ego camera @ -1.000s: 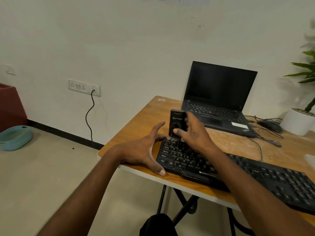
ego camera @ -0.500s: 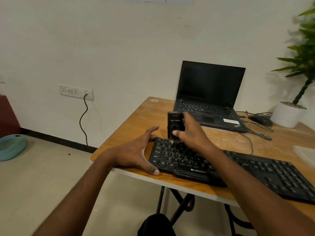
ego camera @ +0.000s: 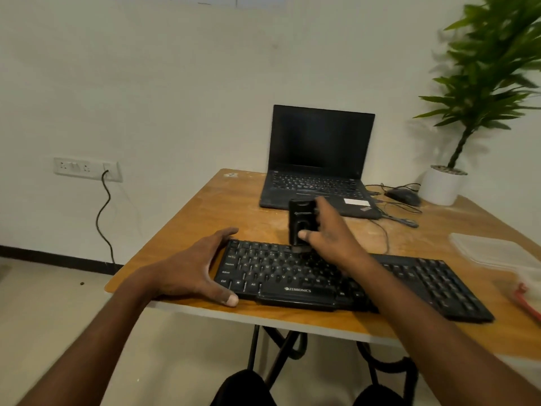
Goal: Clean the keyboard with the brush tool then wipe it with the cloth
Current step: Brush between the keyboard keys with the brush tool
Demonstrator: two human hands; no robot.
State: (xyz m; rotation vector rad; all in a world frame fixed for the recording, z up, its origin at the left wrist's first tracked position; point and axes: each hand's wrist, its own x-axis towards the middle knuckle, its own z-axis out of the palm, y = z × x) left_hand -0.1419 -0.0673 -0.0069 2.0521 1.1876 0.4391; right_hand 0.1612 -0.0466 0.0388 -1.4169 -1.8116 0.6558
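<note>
The right hand (ego camera: 330, 235) holds the black brush tool (ego camera: 301, 225) upright, with the thumb on its front and the fingers curled round its back, so the grip is tight on it. The bottom end of the brush tool touches the top rows of the black keyboard (ego camera: 409, 276), a bit left of the middle. Compared with half a second ago, the brush tool has slid a little to the right along the keys, away from the left corner. The left hand (ego camera: 193, 271) is spread wide at the left end of the keyboard, just as it was before. Its thumb presses on the near left edge and its fingers reach to the far left corner, so its grip is open and flat, not curled. The keyboard lies flat near the front edge of the wooden worktop (ego camera: 205, 218) and has not moved. Behind it sits an open black laptop (ego camera: 319, 159) with a dark screen. To the right of the laptop are a black mouse (ego camera: 404, 196) with its wire, and a green plant in a white pot (ego camera: 442, 186). A clear plastic box (ego camera: 494, 253) lies at the right side. The head has tipped up and turned right, so more of the plant and wall show now. A wall socket (ego camera: 87, 169) with a black cord is on the left.
</note>
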